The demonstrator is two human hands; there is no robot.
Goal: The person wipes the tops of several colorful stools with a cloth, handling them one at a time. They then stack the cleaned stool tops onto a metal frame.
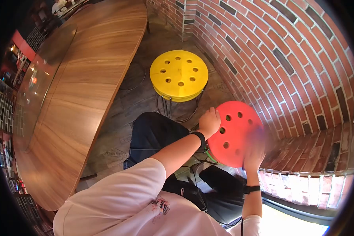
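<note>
Near the brick wall (295, 59), both hands grip the red stool (234, 131) by its rim: left hand (210, 122), right hand (255, 155) (blurred); yellow stool (179, 74) beyond, wooden table (86, 86) left.

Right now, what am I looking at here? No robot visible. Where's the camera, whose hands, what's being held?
There is no machine: a person works with two bare hands, and the single picture comes from a camera worn on their head, looking forward and down. The fisheye lens bends the edges, so the brick wall looks curved.

The left hand grips the upper left rim of a red round stool seat with holes in it. The right hand is on its lower right edge, blurred, so its exact grip is unclear. The seat is tilted toward the camera. Both wrists wear dark bands.

Beyond it stands a yellow stool of the same shape, on the floor. To the left is a large wooden table with a glass turntable on it.
</note>
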